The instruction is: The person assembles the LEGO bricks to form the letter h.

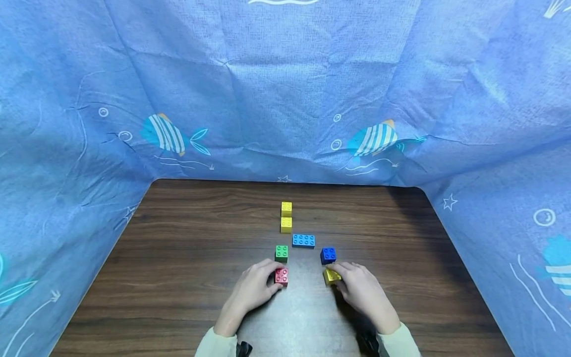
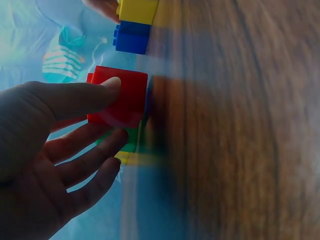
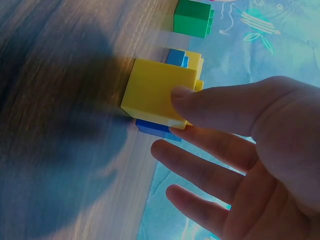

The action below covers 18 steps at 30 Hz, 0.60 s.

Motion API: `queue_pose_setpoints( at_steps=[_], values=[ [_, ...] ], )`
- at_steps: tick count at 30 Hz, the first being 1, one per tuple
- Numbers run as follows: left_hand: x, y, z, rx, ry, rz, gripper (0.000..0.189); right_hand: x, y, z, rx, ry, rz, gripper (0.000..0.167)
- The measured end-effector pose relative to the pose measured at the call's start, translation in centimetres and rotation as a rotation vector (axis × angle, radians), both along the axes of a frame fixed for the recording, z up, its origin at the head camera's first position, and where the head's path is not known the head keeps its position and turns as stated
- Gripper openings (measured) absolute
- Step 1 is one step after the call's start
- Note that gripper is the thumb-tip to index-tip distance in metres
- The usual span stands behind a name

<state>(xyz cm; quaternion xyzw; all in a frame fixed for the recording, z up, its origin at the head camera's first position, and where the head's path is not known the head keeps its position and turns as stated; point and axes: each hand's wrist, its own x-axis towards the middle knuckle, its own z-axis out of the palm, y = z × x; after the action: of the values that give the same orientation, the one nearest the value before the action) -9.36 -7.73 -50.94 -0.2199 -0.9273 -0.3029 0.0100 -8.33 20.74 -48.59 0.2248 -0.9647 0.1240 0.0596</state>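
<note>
My left hand (image 1: 255, 286) pinches a red toy brick (image 1: 281, 276) between thumb and forefinger; the thumb lies flat on its near face in the left wrist view. Just behind that brick sits a green brick (image 1: 281, 253). Across from it, my right hand (image 1: 358, 287) pinches a yellow brick (image 1: 330, 277), which is slightly turned in the head view. Its thumb presses the near face in the right wrist view, while the other fingers spread loosely. A dark blue brick (image 1: 328, 255) stands right behind the yellow one.
Farther back lie a longer light blue brick (image 1: 303, 241) and two yellow bricks, one nearer (image 1: 286, 225) and one farther (image 1: 286, 208). The dark wooden table (image 1: 200, 228) ends against a blue fish-patterned cloth (image 1: 276, 99) at the back and sides.
</note>
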Motion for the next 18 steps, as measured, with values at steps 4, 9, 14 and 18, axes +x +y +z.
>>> queue_pose_setpoints(
  at_steps=[4,9,14,18],
  values=[
    [0.3,0.3,0.3,0.009,-0.017,-0.024,0.036,0.0,0.0,0.0,0.009,-0.003,-0.013,0.041],
    [1.2,0.9,0.8,0.020,-0.014,-0.087,0.033,0.2,-0.1,0.1,0.010,-0.010,-0.023,0.042],
    [2.1,1.4,0.6,0.044,-0.019,-0.115,0.031,0.2,-0.1,0.1,0.005,-0.025,-0.024,0.042],
    [2.2,1.5,0.2,0.056,-0.028,-0.118,0.031,0.1,-0.1,0.0,-0.002,-0.040,-0.020,0.042]
  ],
)
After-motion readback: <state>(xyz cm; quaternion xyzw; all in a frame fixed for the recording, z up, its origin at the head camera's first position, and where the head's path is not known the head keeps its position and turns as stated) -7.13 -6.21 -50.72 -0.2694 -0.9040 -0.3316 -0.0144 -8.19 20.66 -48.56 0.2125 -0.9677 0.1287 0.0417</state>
